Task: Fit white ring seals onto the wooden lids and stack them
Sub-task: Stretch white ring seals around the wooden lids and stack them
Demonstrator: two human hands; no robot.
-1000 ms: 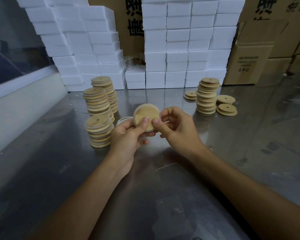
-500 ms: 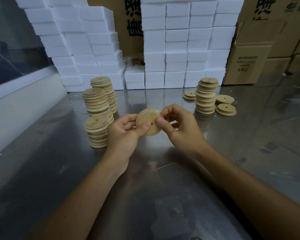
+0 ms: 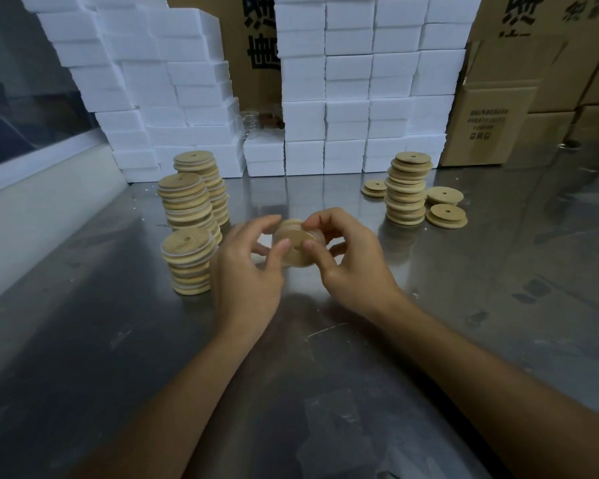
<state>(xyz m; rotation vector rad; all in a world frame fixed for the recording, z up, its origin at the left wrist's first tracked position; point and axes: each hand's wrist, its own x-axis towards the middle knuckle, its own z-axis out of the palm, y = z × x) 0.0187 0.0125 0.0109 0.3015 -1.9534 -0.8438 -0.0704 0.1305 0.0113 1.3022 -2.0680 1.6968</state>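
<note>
Head view: fingers (image 3: 281, 248) of both hands pinch the rim of one wooden lid (image 3: 295, 248), held tilted above the desk (image 3: 325, 392). Left hand (image 3: 244, 274) grips its left edge, right hand (image 3: 351, 267) its right. Motion blur; ring seal not discernible. Sealed stacks (image 3: 187, 261) stand just left; bare lids (image 3: 407, 188) well right, before white boxes (image 3: 360, 98).

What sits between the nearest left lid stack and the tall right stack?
In the head view, both hands gripping one wooden lid; otherwise bare steel table.
</note>
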